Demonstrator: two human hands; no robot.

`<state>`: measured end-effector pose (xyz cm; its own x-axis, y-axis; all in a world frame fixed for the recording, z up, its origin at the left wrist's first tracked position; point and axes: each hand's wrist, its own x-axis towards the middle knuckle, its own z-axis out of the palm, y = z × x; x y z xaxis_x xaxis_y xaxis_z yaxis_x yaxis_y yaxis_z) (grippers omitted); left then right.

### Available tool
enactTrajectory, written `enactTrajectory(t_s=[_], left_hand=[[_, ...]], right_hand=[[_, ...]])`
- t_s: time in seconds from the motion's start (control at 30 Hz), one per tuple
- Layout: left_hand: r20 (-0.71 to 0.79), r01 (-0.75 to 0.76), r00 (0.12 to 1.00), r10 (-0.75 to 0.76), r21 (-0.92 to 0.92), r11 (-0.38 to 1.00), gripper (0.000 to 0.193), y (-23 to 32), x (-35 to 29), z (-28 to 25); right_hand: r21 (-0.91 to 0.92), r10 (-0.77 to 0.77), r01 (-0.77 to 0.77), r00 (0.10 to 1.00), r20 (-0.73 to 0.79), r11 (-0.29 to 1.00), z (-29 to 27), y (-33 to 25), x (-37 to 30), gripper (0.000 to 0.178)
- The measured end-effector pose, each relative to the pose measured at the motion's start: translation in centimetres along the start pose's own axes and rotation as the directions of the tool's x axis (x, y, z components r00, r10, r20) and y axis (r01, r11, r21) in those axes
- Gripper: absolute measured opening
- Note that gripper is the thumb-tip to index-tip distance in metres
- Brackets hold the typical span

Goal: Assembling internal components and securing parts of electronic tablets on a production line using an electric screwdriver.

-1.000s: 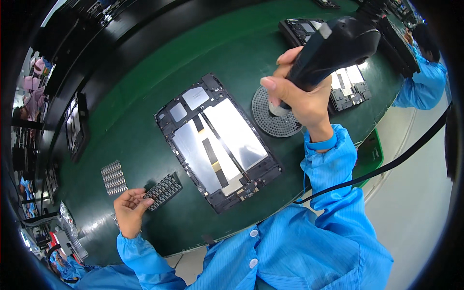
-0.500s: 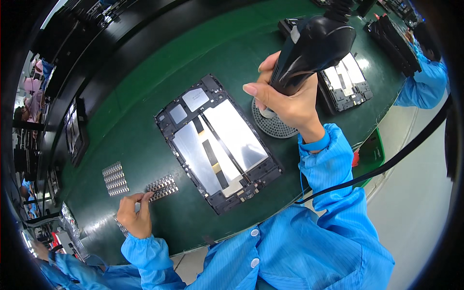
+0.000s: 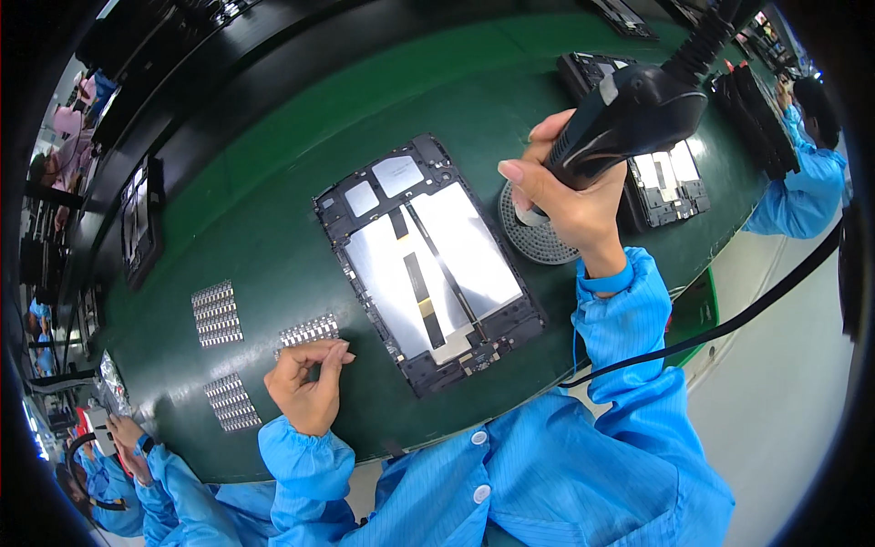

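Observation:
My right hand point(image 3: 576, 196) wraps round a black electric screwdriver point(image 3: 629, 118) with a ribbed cord sleeve; its tip is hidden. Below that hand a round grey perforated plate point(image 3: 538, 239) lies on the table. The thumb and fingers of my left hand point(image 3: 310, 387) are pinched together; anything between them is too small to make out. That hand is by the near edge of a small sheet of metallic parts point(image 3: 314, 326) and partly covers it. Between my hands lies an opened tablet point(image 3: 478, 251), with silver battery panels, a black frame and a flat dark strip down its middle.
Two more sheets of small parts point(image 3: 215, 315) lie at the left. Another opened tablet point(image 3: 670, 187) rests at the right, near a stack of black panels point(image 3: 755, 118). A black cable point(image 3: 720, 330) crosses by my right sleeve. A co-worker's hands point(image 3: 128, 438) are at the far left.
My left hand has moved right and a little up, from the left end of the parts sheet to its right end. The view has shifted slightly; my right hand still holds the screwdriver.

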<state>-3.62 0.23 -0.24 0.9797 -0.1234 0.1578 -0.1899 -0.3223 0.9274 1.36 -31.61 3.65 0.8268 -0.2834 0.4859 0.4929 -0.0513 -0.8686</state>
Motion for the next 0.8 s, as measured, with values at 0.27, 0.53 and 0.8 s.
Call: enactTrajectory(t_s=[0.27,0.53,0.8], left_hand=[[-0.071,0.158,0.984,-0.161,-0.051,0.986,0.015,-1.6,0.6,-1.0],[-0.256,0.054,0.966,-0.042,0.038,0.998,0.011,-3.1,2.2,-2.5],[-0.233,0.063,0.968,-0.097,-0.148,0.987,0.012,-2.7,1.4,-2.6]], right_hand=[[0.055,-0.123,0.124,0.992,-0.018,0.991,1.2,-1.9,0.9,0.033],[0.200,-0.104,0.066,0.977,0.186,0.978,8.4,-2.3,1.3,0.033],[0.117,-0.036,0.003,0.959,0.280,0.993,11.6,-0.2,1.1,0.031]])
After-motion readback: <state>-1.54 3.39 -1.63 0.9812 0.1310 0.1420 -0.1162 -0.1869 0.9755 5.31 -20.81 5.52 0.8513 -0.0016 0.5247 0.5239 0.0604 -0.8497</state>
